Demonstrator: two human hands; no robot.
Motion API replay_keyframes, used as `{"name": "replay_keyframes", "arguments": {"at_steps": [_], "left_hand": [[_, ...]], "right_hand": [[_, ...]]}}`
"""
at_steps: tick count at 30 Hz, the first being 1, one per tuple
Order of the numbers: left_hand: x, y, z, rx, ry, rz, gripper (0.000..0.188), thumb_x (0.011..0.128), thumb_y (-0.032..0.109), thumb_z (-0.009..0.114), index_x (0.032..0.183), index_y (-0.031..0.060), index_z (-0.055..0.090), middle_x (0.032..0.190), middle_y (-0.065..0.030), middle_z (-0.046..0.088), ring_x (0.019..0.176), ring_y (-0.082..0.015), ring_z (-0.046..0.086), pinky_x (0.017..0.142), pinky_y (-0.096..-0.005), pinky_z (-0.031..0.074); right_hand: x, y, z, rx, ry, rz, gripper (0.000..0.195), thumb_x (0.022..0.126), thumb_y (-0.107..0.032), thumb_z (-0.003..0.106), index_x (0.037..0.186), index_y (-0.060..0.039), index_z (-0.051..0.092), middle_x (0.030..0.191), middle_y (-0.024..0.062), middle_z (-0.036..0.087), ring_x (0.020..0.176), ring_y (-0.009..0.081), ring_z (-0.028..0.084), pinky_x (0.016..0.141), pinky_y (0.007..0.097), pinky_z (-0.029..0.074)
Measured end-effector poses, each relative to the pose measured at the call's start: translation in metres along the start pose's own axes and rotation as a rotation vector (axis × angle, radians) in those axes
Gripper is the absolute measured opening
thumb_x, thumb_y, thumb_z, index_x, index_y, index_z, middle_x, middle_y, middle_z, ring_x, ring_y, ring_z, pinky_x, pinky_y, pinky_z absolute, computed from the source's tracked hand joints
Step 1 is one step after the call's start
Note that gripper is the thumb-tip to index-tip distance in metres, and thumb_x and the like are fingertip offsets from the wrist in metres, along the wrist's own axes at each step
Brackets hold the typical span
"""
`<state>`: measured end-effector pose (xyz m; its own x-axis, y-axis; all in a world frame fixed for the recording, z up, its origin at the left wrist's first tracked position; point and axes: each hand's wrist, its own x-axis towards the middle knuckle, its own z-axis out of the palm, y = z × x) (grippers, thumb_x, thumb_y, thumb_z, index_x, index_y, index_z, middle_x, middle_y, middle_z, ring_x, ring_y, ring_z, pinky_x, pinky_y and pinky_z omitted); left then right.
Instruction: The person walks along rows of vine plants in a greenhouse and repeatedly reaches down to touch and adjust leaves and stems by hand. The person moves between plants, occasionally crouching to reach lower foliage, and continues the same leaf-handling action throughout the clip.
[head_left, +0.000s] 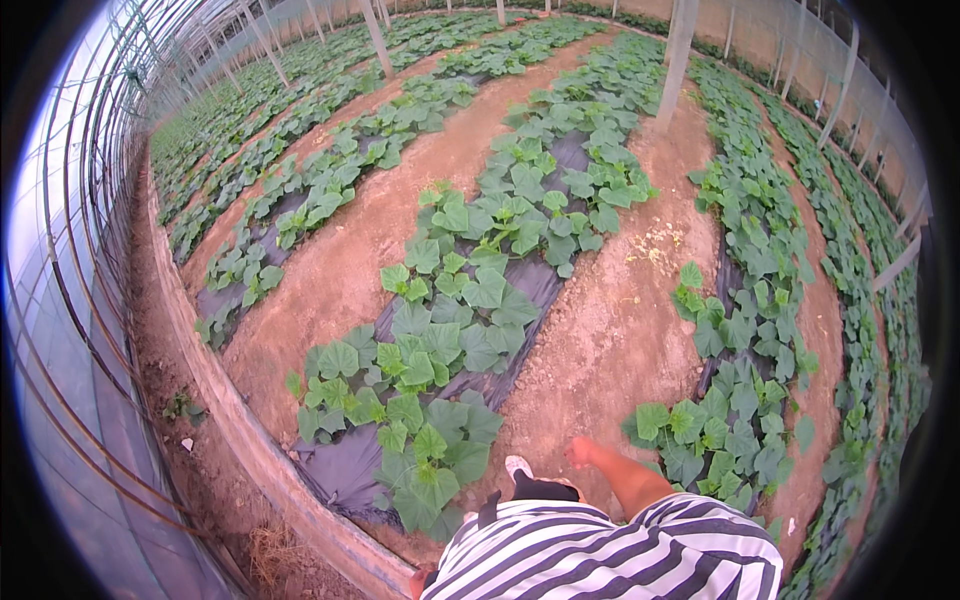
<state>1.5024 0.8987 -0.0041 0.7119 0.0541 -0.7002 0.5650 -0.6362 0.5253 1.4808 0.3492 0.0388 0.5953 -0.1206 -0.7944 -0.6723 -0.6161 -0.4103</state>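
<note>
My right hand (577, 452) hangs over the bare soil path (592, 352) between two planted rows. It is small and blurred; I cannot make out its fingers or anything held. Nearest to it on the right are broad-leaved vine plants (690, 427), probably cucumber. A patch of skin at the bottom edge, beside my striped shirt (600, 547), seems to be part of my left hand (417, 583); most of it is hidden. Left of the path, a row of similar plants (420, 367) grows through black plastic mulch (349, 465). My light-coloured shoe (517, 466) is on the path.
A low concrete curb (232, 420) borders the beds on the left, beside curved greenhouse ribs (82, 292) and plastic sheeting (60, 420). A concrete post (677, 67) stands on the path ahead. Yellowish plant scraps (656, 244) lie on the soil. Dry straw (271, 555) sits beyond the curb.
</note>
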Motion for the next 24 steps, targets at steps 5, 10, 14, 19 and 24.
{"name": "replay_keyframes", "arguments": {"at_steps": [5, 10, 14, 19, 24], "left_hand": [[-0.019, -0.016, -0.005, -0.048, -0.022, 0.012, 0.023, 0.08, 0.022, 0.059, 0.076, 0.0001, 0.064, 0.063, -0.0051, 0.061, 0.06, -0.0093, 0.055, 0.056, -0.0259, 0.046], [0.013, -0.023, 0.004, -0.232, -0.042, 0.127, 0.019, 0.081, 0.017, 0.056, 0.077, -0.0005, 0.063, 0.069, -0.0038, 0.063, 0.063, -0.0095, 0.057, 0.059, -0.0237, 0.047], [0.013, -0.035, 0.004, -0.178, -0.036, 0.131, 0.023, 0.082, 0.022, 0.058, 0.077, 0.0003, 0.064, 0.069, -0.0038, 0.064, 0.064, -0.0094, 0.059, 0.061, -0.0242, 0.048], [0.02, -0.02, 0.012, -0.129, -0.036, 0.075, 0.025, 0.082, 0.024, 0.057, 0.077, 0.0003, 0.063, 0.068, -0.0047, 0.064, 0.063, -0.0101, 0.058, 0.061, -0.0252, 0.047], [0.022, -0.011, 0.014, -0.116, -0.032, 0.053, 0.027, 0.082, 0.026, 0.057, 0.076, 0.0004, 0.063, 0.067, -0.0055, 0.063, 0.063, -0.0109, 0.058, 0.06, -0.0262, 0.047]], "right_hand": [[0.001, 0.003, 0.006, 0.02, -0.02, 0.035, 0.026, 0.078, -0.017, 0.048, 0.096, -0.01, 0.064, 0.069, 0.0046, 0.065, 0.055, 0.0152, 0.06, 0.053, 0.0311, 0.05], [0.008, 0.015, 0.004, -0.13, -0.101, -0.016, 0.025, 0.077, -0.015, 0.05, 0.097, -0.0097, 0.064, 0.07, 0.0053, 0.064, 0.056, 0.0159, 0.061, 0.052, 0.0306, 0.05], [0.001, 0.009, 0.002, 0.177, -0.083, 0.057, 0.017, 0.071, -0.018, 0.052, 0.078, -0.0095, 0.065, 0.065, 0.0041, 0.063, 0.057, 0.0178, 0.058, 0.053, 0.0319, 0.047], [-0.002, 0.002, -0.008, 0.074, -0.1, 0.065, 0.018, 0.074, -0.019, 0.051, 0.081, -0.0106, 0.065, 0.068, 0.0034, 0.064, 0.059, 0.0159, 0.059, 0.053, 0.0306, 0.048], [-0.005, -0.02, -0.021, 0.016, -0.122, 0.082, 0.029, 0.077, -0.016, 0.051, 0.103, -0.014, 0.062, 0.07, 0.0025, 0.065, 0.054, 0.0133, 0.06, 0.053, 0.0273, 0.05]]}}
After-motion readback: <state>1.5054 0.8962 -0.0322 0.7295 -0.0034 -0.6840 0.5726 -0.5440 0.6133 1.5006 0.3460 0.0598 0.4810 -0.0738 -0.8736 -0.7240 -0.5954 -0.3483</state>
